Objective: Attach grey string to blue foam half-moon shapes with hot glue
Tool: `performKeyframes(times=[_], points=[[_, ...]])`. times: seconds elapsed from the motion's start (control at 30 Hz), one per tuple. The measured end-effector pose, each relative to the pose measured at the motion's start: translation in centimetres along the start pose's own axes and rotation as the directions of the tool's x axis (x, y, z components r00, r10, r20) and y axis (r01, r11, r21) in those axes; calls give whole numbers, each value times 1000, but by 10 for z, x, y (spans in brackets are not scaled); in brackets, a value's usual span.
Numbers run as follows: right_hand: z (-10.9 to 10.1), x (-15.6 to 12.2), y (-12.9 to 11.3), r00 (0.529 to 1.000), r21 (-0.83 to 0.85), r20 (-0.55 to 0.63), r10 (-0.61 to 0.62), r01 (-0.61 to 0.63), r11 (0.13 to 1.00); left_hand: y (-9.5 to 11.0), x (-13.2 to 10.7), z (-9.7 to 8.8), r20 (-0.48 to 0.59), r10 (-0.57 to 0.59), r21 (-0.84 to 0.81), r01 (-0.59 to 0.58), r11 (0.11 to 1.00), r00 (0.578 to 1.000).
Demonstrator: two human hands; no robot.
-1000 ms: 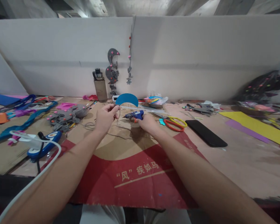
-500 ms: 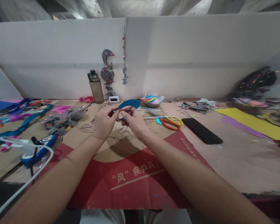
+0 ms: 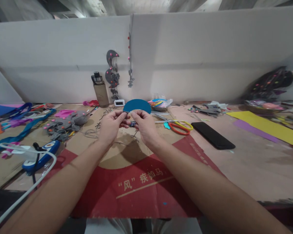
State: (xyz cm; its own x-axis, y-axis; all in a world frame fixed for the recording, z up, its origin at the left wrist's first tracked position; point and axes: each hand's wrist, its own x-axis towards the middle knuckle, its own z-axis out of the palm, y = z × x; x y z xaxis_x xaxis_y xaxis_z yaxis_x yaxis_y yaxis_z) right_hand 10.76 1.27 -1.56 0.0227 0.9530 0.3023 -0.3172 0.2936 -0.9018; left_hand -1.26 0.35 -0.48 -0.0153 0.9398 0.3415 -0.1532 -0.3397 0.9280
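Note:
My left hand (image 3: 113, 125) and my right hand (image 3: 144, 125) meet over the middle of the cardboard, thumbs and fingers pinched along the lower edge of a blue, rounded flat piece (image 3: 137, 105). The piece stands tilted up, its curved edge away from me. Its material, perhaps felt or paper, I cannot tell. Below the fingers, thin grey cord (image 3: 127, 142) trails on the cardboard, and a small dark bit shows between the hands. Scissors with red and yellow handles (image 3: 179, 128) lie just right of my right hand.
A red and brown cardboard sheet (image 3: 136, 201) covers the table in front of me. Right lie a black phone (image 3: 212, 136) and yellow sheet (image 3: 266, 126). Left are a grey felt bundle (image 3: 65, 125) and a blue power strip (image 3: 42, 157) with a white cable. A bottle (image 3: 101, 91) stands behind.
The blue piece has turned and now shows more of its face. My hands have moved slightly apart, with the right shifted a little right.

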Motion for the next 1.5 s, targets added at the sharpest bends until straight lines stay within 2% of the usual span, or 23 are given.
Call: performKeyframes(times=[0.23, 0.57, 0.77, 0.93, 1.13, 1.23, 1.4, 1.43, 1.5], points=[[0, -1, 1, 998, 12, -58, -21, 21, 1000, 0, -1, 2, 13, -52, -77, 53, 996, 999], [1, -5, 0, 999, 72, -38, 3, 0, 997, -2, -3, 3, 53, -30, -119, 36, 992, 998], [1, -7, -2, 999, 84, 5, 46, -46, 995, 0, -3, 4, 58, -46, -150, 54, 987, 997], [1, -6, -5, 989, 157, 76, 124, -134, 978, 1, -2, 2, 134, -91, -204, 118, 972, 987], [-5, -4, -5, 975, 140, 158, 158, -180, 974, 0, 5, -7, 281, -189, -248, 262, 933, 941], [-12, 0, -7, 972, 45, 221, 80, -92, 995, 3, 7, -13, 350, -285, -208, 371, 905, 892], [-20, 8, -14, 951, -84, 307, -36, 65, 994, 11, 9, -21, 387, -426, -81, 491, 868, 818], [-20, 10, -15, 945, -92, 326, -41, 74, 993, 11, 9, -22, 389, -436, -64, 496, 866, 811], [-21, 13, -13, 936, -116, 351, -37, 83, 990, 9, 10, -21, 379, -419, -51, 471, 881, 825]])
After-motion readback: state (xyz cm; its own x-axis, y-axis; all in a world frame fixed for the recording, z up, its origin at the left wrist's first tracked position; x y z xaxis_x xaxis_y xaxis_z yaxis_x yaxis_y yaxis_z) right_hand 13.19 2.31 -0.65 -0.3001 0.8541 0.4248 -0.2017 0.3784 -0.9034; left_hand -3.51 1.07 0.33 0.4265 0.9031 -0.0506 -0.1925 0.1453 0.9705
